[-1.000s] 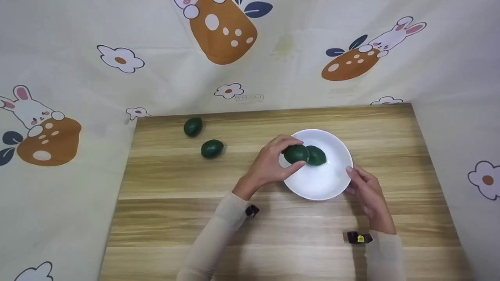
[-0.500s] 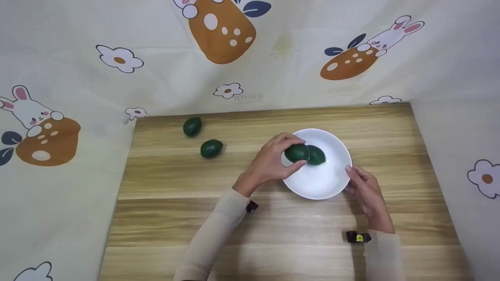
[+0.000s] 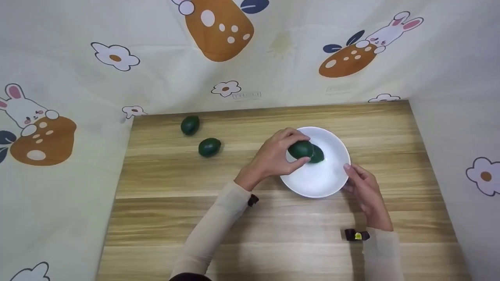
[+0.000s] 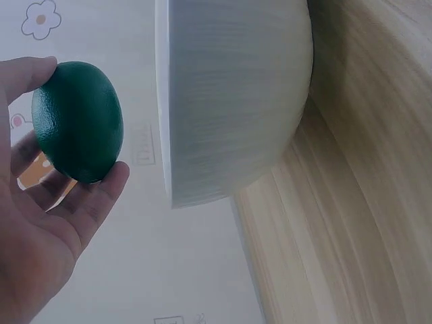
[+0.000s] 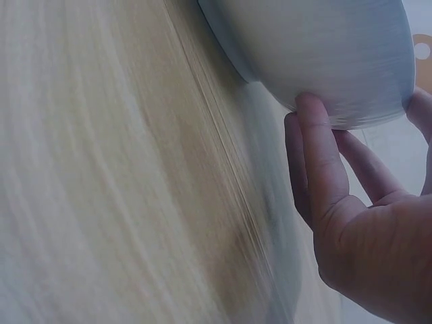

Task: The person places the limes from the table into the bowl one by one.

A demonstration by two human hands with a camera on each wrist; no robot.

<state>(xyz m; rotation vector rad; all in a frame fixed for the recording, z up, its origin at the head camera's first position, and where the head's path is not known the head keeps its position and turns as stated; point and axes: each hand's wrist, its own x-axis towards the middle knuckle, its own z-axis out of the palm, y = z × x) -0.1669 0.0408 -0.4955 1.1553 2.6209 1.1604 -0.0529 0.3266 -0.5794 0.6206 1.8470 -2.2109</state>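
My left hand point(image 3: 278, 154) holds a dark green lime point(image 3: 300, 149) between thumb and fingers above the left part of a white bowl point(image 3: 320, 181). In the left wrist view, this smooth lime point(image 4: 79, 121) is beyond the bowl's rim, apart from its wall. Another dark green lime point(image 3: 318, 154) lies in the bowl, partly hidden by the held one. My right hand point(image 3: 365, 191) grips the bowl's right side, thumb at the rim. The right wrist view shows its fingertips against the bowl's outer wall point(image 5: 337, 61).
Two more dark green limes, one near the back edge point(image 3: 190, 125) and one a little closer point(image 3: 209, 147), lie at the back left of the wooden table point(image 3: 164, 218). A patterned cloth point(image 3: 164, 78) rises behind the table and along both sides.
My left hand has shifted slightly right and farther over the bowl with the lime, covering more of the one inside. My right hand keeps its grip on the bowl.
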